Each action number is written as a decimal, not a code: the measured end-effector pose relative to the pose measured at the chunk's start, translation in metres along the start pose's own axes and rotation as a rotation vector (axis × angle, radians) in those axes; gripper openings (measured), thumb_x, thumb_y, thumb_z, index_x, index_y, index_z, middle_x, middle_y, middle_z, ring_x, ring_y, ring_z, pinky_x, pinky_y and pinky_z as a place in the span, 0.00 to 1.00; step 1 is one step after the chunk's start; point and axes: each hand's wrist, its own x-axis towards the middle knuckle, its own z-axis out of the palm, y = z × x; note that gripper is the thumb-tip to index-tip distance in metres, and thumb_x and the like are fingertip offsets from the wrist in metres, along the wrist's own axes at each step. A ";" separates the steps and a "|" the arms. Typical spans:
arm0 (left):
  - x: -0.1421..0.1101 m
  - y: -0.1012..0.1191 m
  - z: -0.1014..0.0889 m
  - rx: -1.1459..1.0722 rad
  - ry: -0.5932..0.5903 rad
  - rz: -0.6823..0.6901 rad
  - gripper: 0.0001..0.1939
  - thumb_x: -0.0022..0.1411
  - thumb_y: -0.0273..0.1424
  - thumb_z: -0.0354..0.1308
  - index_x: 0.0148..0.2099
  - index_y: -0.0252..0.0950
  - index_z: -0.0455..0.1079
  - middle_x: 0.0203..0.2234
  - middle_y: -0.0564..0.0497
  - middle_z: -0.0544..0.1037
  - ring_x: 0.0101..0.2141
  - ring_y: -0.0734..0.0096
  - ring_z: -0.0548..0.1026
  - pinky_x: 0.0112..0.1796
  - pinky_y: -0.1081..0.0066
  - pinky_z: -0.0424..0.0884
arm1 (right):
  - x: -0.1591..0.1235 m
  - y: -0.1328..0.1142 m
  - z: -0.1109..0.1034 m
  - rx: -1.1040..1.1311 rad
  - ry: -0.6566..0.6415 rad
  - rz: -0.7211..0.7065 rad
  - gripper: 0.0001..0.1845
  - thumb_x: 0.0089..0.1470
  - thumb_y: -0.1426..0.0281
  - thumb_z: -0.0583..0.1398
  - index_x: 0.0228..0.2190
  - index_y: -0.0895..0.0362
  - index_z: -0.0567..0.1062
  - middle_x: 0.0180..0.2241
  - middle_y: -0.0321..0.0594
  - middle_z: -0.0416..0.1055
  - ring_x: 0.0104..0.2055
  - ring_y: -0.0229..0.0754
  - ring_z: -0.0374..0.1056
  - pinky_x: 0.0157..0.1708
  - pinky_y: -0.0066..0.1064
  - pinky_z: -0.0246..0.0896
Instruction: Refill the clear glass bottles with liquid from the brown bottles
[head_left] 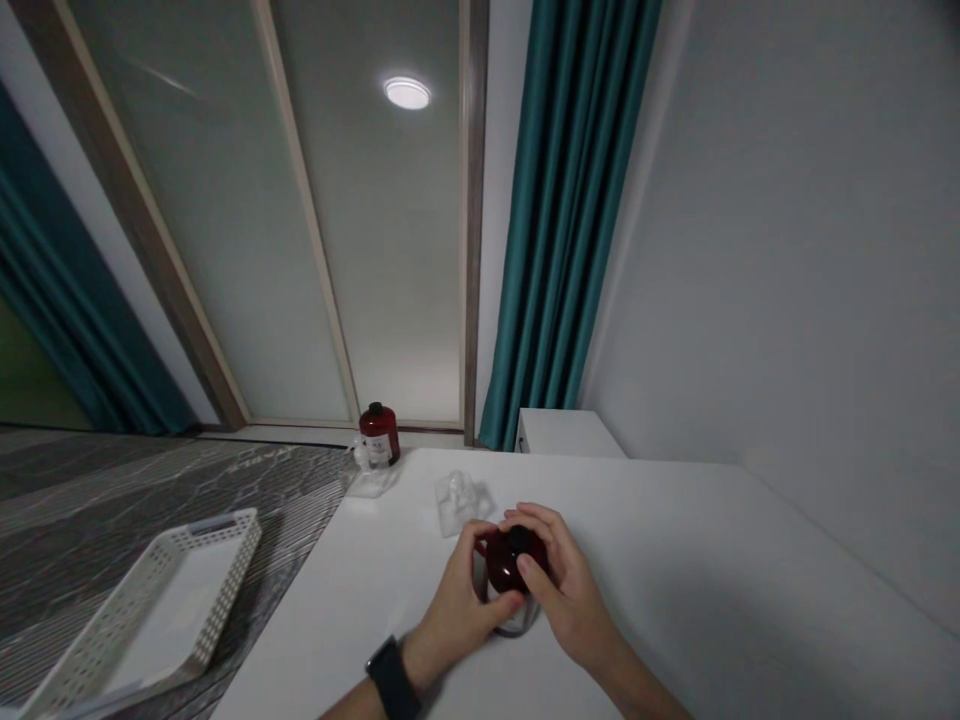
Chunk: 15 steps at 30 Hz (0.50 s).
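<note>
A dark red, glossy bottle (504, 568) with a black cap stands low over the white table, directly in front of me. My left hand (461, 605) wraps its left side, thumb across the front, with a black watch on that wrist. From the right, my right hand (568, 592) closes round the same bottle, its thumb on the front just below the cap. The fingers cover much of the bottle, and only a bit of pale label shows underneath. Just beyond my hands lies a crumpled clear plastic piece (456, 502).
A second red bottle (380, 432) with a black cap and white label stands at the table's far left corner, beside clear plastic (369, 482). Left of the white table (322, 610), a white perforated basket (206, 640) sits lower down. A white cabinet (570, 432) stands behind.
</note>
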 end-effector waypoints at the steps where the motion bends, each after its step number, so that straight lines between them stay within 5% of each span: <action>1: 0.000 0.000 0.000 0.002 -0.003 -0.002 0.28 0.52 0.37 0.64 0.52 0.36 0.60 0.47 0.44 0.72 0.49 0.52 0.70 0.51 0.56 0.65 | 0.000 0.001 0.000 -0.003 0.014 -0.002 0.20 0.63 0.59 0.58 0.54 0.49 0.67 0.51 0.44 0.69 0.54 0.48 0.68 0.55 0.38 0.63; 15: 0.000 -0.003 -0.002 0.023 -0.003 0.002 0.28 0.52 0.39 0.65 0.52 0.37 0.61 0.46 0.45 0.72 0.47 0.53 0.70 0.50 0.58 0.64 | -0.001 -0.004 -0.002 0.041 0.008 -0.012 0.21 0.64 0.58 0.56 0.56 0.49 0.66 0.51 0.45 0.71 0.55 0.49 0.69 0.56 0.40 0.63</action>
